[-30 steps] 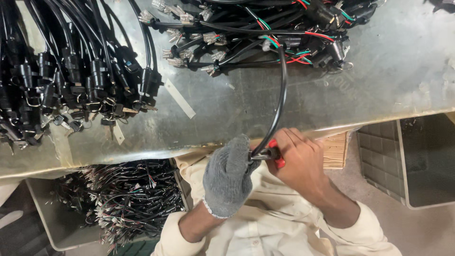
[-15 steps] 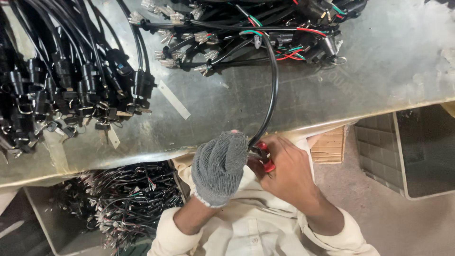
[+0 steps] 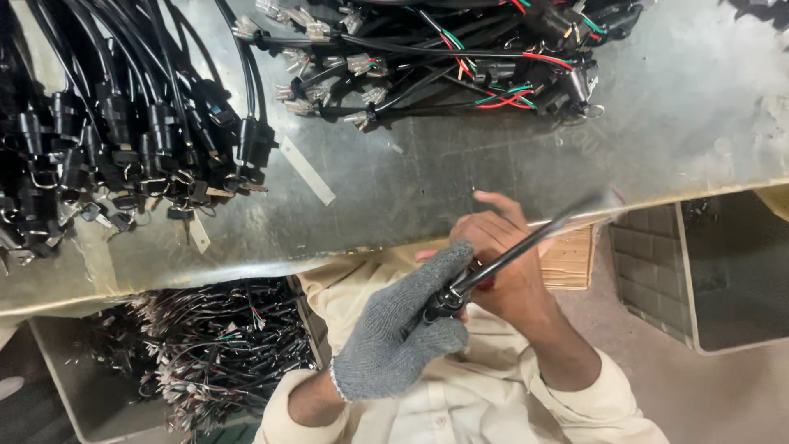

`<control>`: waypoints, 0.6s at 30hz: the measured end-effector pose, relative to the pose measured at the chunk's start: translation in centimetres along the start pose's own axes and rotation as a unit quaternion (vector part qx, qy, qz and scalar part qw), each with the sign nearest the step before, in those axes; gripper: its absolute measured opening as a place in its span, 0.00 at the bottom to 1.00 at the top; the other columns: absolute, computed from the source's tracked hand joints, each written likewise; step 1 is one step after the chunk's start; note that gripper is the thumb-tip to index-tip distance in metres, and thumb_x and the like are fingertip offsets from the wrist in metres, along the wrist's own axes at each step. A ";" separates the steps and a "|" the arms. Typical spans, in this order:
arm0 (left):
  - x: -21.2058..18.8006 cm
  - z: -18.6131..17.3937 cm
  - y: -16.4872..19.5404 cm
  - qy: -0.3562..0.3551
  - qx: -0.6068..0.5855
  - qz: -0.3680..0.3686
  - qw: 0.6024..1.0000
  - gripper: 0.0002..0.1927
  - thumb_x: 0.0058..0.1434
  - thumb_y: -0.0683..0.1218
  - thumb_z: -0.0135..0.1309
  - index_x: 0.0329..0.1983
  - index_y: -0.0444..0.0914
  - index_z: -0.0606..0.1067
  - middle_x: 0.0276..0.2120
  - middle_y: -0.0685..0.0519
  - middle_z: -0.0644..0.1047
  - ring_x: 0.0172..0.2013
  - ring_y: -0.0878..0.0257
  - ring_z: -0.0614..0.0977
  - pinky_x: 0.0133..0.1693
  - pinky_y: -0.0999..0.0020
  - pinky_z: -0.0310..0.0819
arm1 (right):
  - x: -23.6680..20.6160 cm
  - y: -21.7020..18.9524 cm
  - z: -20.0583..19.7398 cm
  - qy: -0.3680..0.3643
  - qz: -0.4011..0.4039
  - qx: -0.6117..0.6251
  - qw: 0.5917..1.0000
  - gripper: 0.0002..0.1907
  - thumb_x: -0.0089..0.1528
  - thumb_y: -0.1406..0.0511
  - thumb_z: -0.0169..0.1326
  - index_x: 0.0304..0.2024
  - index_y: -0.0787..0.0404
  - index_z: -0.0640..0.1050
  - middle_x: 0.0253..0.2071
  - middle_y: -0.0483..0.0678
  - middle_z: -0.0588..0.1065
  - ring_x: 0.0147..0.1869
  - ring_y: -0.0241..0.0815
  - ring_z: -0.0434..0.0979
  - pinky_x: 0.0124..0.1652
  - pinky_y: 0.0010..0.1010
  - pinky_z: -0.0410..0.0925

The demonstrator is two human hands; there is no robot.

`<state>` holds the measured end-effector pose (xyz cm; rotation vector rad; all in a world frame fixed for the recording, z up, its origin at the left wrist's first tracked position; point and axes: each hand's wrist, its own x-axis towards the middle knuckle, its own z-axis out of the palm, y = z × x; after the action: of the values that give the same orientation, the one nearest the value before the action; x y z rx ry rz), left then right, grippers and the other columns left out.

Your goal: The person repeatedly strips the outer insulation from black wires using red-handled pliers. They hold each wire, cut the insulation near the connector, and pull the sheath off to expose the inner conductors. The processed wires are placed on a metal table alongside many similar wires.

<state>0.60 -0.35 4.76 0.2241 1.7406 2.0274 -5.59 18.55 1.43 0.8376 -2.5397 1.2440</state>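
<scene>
Here the black cable (image 3: 526,247) ran slantwise from the gloved left hand (image 3: 403,337) up past the bare right hand (image 3: 501,263), its far end blurred beyond the right hand's fingertips. Left hand, in a grey knit glove, was closed around the cable's black connector end (image 3: 444,304). Right hand was curled about the cable just beside the left, fingers wrapped over it; something red showed under the palm, too hidden to identify. Both hands sat at the near edge of the metal surface (image 3: 460,181). Beyond the hands lay a bundle of harnesses with red and green wires (image 3: 460,57); further to the left, a heap of black cables with keys (image 3: 123,140). Below the left hand, a bin of wired connectors (image 3: 197,362).
</scene>
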 end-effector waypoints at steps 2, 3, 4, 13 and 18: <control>-0.3 0.3 -0.5 0.015 0.031 0.003 0.999 0.37 0.68 0.52 0.58 0.76 0.36 0.61 0.39 0.54 0.81 0.38 0.68 0.83 0.44 0.71 0.81 | 0.0 0.5 0.2 -0.032 0.049 0.016 0.998 0.19 0.52 0.65 0.71 0.28 0.61 0.69 0.28 0.48 0.71 0.34 0.50 0.75 0.37 0.39 0.70; -0.4 0.4 -0.7 0.021 0.042 0.002 0.999 0.37 0.67 0.51 0.58 0.76 0.36 0.61 0.39 0.53 0.81 0.38 0.68 0.83 0.44 0.70 0.80 | -0.1 0.8 0.3 -0.037 0.054 0.020 0.998 0.18 0.49 0.66 0.70 0.28 0.61 0.70 0.28 0.49 0.71 0.33 0.50 0.75 0.35 0.39 0.69; -0.4 0.5 -0.9 0.027 0.054 0.000 0.998 0.37 0.67 0.51 0.59 0.76 0.36 0.61 0.39 0.53 0.81 0.38 0.68 0.82 0.44 0.70 0.80 | -0.4 1.1 0.4 -0.043 0.059 0.025 0.997 0.17 0.46 0.66 0.70 0.27 0.61 0.72 0.27 0.49 0.70 0.32 0.51 0.75 0.34 0.39 0.69; 1.2 1.3 0.2 0.174 0.391 0.103 0.898 0.37 0.63 0.45 0.61 0.74 0.38 0.60 0.45 0.44 0.78 0.40 0.47 0.79 0.40 0.55 0.73 | -3.4 0.3 -0.1 -0.096 0.164 -0.067 0.980 0.22 0.40 0.69 0.64 0.37 0.63 0.75 0.31 0.53 0.76 0.34 0.57 0.78 0.36 0.44 0.68; 0.9 0.9 -0.5 0.145 0.342 0.093 0.924 0.37 0.64 0.44 0.60 0.74 0.39 0.60 0.46 0.46 0.79 0.40 0.48 0.81 0.40 0.57 0.74 | -3.6 -0.1 0.1 -0.043 0.152 -0.127 0.979 0.17 0.49 0.63 0.66 0.36 0.59 0.73 0.33 0.50 0.76 0.37 0.54 0.77 0.38 0.42 0.69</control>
<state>0.22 0.89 4.29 0.3267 2.6674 1.5385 -2.59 19.84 0.00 0.4712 -2.8990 0.9408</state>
